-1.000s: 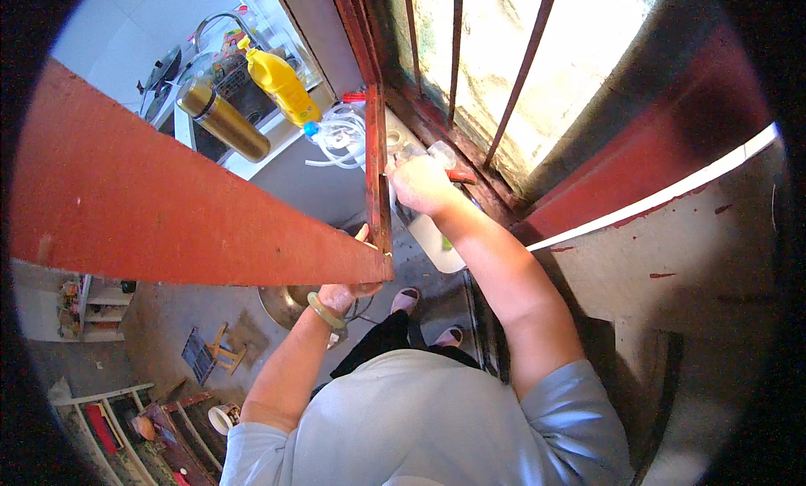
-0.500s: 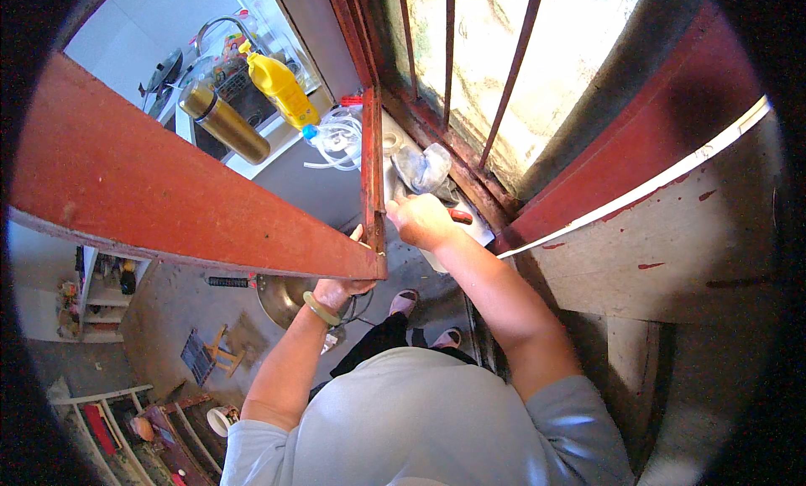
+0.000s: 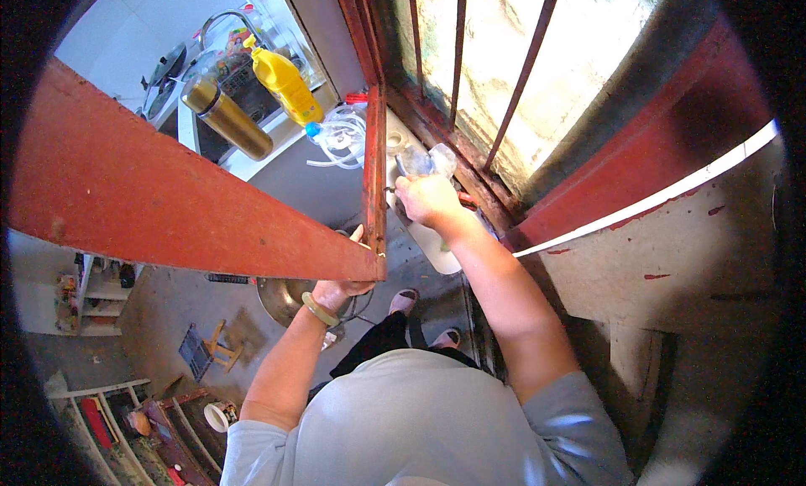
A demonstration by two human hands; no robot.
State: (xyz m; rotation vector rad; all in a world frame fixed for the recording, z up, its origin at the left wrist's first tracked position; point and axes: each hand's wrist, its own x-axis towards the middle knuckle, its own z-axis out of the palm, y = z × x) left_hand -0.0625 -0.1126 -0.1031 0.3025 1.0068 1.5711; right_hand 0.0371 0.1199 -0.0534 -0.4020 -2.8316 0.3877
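My left hand (image 3: 342, 291) grips the lower corner of a red-painted wooden panel (image 3: 168, 217), with fingers showing on both sides of it. My right hand (image 3: 426, 199) is closed at the inner edge of the panel's upright rail (image 3: 374, 162); a red-handled tool (image 3: 468, 200) shows from under it, and the tool's working end is too hidden to make out. Just beyond that hand, crumpled clear plastic (image 3: 439, 160) and a pale roll (image 3: 395, 140) lie on the sill. A white board or container (image 3: 441, 255) shows beneath my right forearm.
A barred window (image 3: 512, 66) is at right. Behind the panel are a gold flask (image 3: 235, 129), a yellow bottle (image 3: 285, 83), coiled tubing (image 3: 340, 146) and a sink tap (image 3: 220, 20). Below are a steel basin (image 3: 281, 301), a small stool (image 3: 218, 347) and shelving (image 3: 105, 314).
My right hand, with the red handle, moved down along the rail, then back up partway. My left hand stays on the panel, which has shifted only slightly.
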